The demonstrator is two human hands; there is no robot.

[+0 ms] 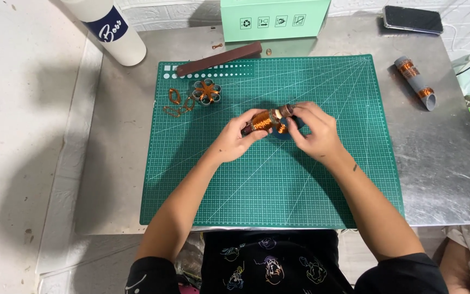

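I've got the little tube wrapped in copper wire (267, 120) pinched between both hands, held just above the middle of the green cutting mat (273, 179). My left hand (235, 139) is closed around the near end, thumb on top, and my right hand (314, 133) is curled over the far end with the fingertips (292, 111) working right at the tip of it. I can't tell if a loose wire end is between those fingers — too small to see.

My take on doing this bit well: keep the left hand as the steady clamp and let only the right do the fiddly turning, so the coils stay tight and side by side instead of sliding over each other. Thin wire like this probably kinks easily, so I'd go with gentle, even tension — no yanking.

Stuff around me: up and to the left of my left hand sits a finished copper wire flower (207, 92), with a few loose wire petal loops (176, 103) just beside it. Beyond those lies a brown strip (220, 58) across the mat's top edge. A mint green box (274, 19) stands straight ahead of my hands, and a white bottle (111, 30) is far off to the left. Well out past my right hand there's a grey tube with copper bands (415, 83) on the bare metal desk (447, 163), and a phone (413, 19) at the far corner.

Nothing is really in the way; the petal loops are the closest thing my left elbow could sweep.
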